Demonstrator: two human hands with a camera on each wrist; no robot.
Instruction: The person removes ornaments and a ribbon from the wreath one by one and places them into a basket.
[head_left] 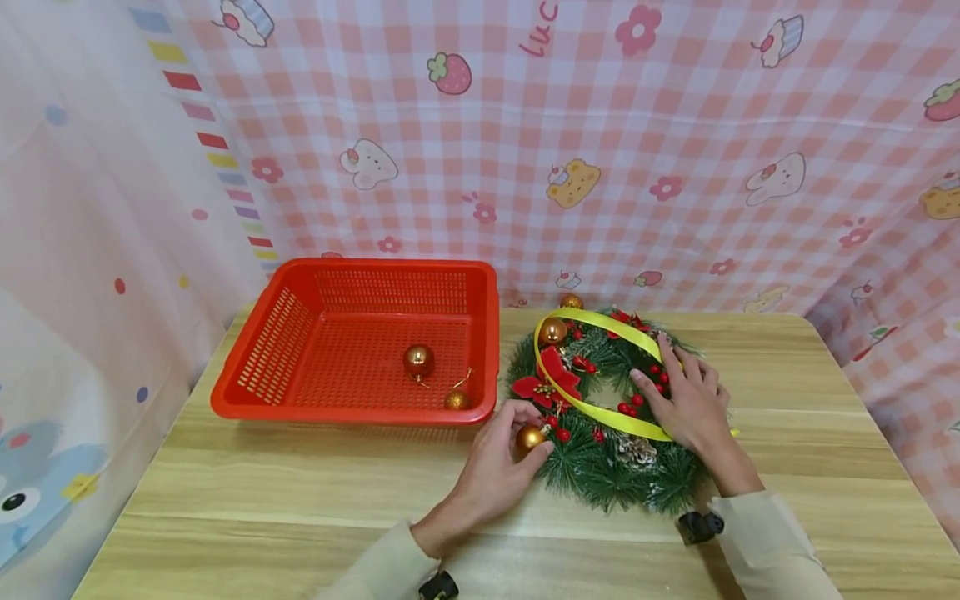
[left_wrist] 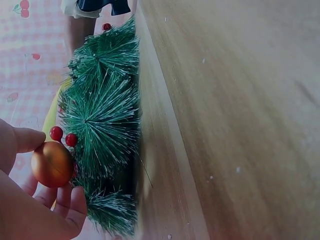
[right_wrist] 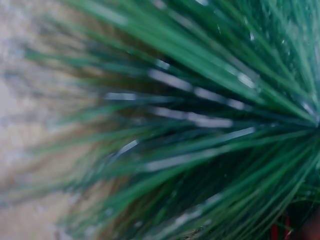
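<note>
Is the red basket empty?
No, the red basket has two gold balls lying in it, one bigger and one smaller near its front corner.

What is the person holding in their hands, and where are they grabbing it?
The left hand pinches a gold ball ornament round its sides, at the wreath's edge. The right hand rests flat on the wreath, holding nothing.

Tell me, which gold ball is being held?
The gold ball at the wreath's lower left, pinched by the left hand; the others lie untouched.
</note>
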